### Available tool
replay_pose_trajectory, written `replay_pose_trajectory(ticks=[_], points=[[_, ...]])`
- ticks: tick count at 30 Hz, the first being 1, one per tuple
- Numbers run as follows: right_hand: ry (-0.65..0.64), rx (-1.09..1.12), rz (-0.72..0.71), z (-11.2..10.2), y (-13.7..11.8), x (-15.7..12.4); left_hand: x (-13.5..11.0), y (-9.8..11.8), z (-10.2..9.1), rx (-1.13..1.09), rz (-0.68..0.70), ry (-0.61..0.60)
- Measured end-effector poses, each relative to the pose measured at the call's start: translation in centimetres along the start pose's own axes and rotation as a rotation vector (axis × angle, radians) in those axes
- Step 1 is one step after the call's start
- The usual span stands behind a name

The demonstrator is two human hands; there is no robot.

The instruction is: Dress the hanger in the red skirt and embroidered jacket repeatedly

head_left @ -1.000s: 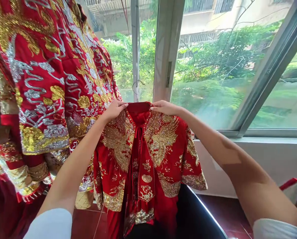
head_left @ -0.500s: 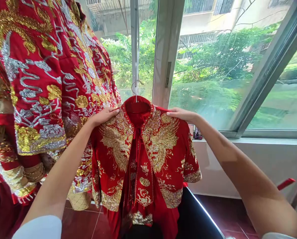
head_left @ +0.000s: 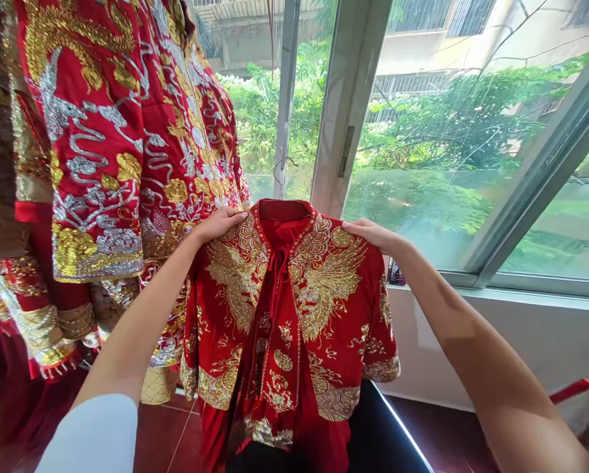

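A short red jacket (head_left: 334,341) with gold embroidered wings hangs upright in front of me, its front parted. Within that gap shows a red inner garment (head_left: 284,374) with gold motifs, and thin red ties (head_left: 279,279) dangle below the collar. Behind the collar rises a thin metal hanger hook (head_left: 277,172); the rest of the hanger is hidden. My left hand (head_left: 220,223) grips the jacket's shoulder on the left, thumb lying on top toward the collar. On the opposite shoulder, my right hand (head_left: 373,235) is closed over the cloth in the same way.
Larger red garments (head_left: 156,151) with gold and silver embroidery hang close on the left. Behind the jacket stands a sliding window (head_left: 423,171) with a sill (head_left: 521,299). A black panel (head_left: 386,427) with a bright edge is low right of the jacket, above a dark red tiled floor (head_left: 171,433).
The view has swung slightly left, so the window and hanging garments sit farther right. The jacket's collar has tipped a little, hiding the hanger's neck. Both hands keep their hold on the shoulders.
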State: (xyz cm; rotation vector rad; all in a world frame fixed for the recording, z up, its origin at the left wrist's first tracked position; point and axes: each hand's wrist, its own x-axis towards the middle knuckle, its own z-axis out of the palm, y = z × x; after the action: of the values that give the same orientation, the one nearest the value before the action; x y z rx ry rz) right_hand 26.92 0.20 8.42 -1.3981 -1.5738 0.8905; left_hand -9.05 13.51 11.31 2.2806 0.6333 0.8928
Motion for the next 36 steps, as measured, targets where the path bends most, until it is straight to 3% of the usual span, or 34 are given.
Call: replay_pose_trajectory(ticks=[3, 5, 8, 11, 14, 18, 20, 23, 24, 26, 28, 29, 33, 36], points=[[0.199, -0.043, -0.150, -0.3, -0.7, 0.5, 0.0, 0.0, 0.1, 0.061, 0.097, 0.139], [0.248, -0.087, -0.230, -0.5, -1.2, 0.9, 0.0, 0.3, -0.1, 0.066, 0.086, 0.127], [0.128, -0.258, -0.327, 0.3, -2.4, 1.6, 0.1, 1.2, -0.3, 0.102, 0.017, 0.007], [0.010, -0.394, -0.474, 2.2, -3.9, 2.7, 0.9, 2.1, 0.2, 0.147, 0.086, -0.022], [0.070, -0.474, -0.538, 3.4, -5.1, 3.9, 2.0, 2.5, 0.5, 0.164, 0.183, 0.004], [0.373, -0.480, -0.630, 4.6, -4.9, 3.5, 2.0, 2.1, 0.7, 0.265, 0.226, 0.133], [0.661, -0.482, -0.705, 6.9, -3.6, 1.8, 0.2, 1.7, 2.2, 0.389, 0.253, 0.367], [1.212, -0.616, -0.795, 13.5, 0.6, -1.7, -4.9, 0.0, 7.5, 0.582, 0.279, 0.851], [1.303, -0.734, -0.793, 16.0, 2.4, -2.7, -6.8, -1.0, 10.0, 0.649, 0.283, 0.951], [1.376, -0.996, -0.661, 20.2, 6.0, -4.0, -9.9, -3.2, 14.6, 0.821, 0.276, 0.998], [1.358, -1.132, -0.479, 22.3, 9.1, -4.4, -11.8, -5.5, 17.7, 0.990, 0.203, 0.954], [1.315, -1.145, -0.409, 22.4, 10.2, -4.3, -12.4, -6.4, 18.3, 1.031, 0.150, 0.932], [1.095, -1.005, -0.306, 20.4, 13.1, -3.1, -14.1, -7.9, 16.5, 1.086, 0.067, 0.736], [0.977, -0.890, -0.330, 19.8, 13.0, -3.3, -15.7, -6.1, 15.7, 1.121, 0.136, 0.646]])
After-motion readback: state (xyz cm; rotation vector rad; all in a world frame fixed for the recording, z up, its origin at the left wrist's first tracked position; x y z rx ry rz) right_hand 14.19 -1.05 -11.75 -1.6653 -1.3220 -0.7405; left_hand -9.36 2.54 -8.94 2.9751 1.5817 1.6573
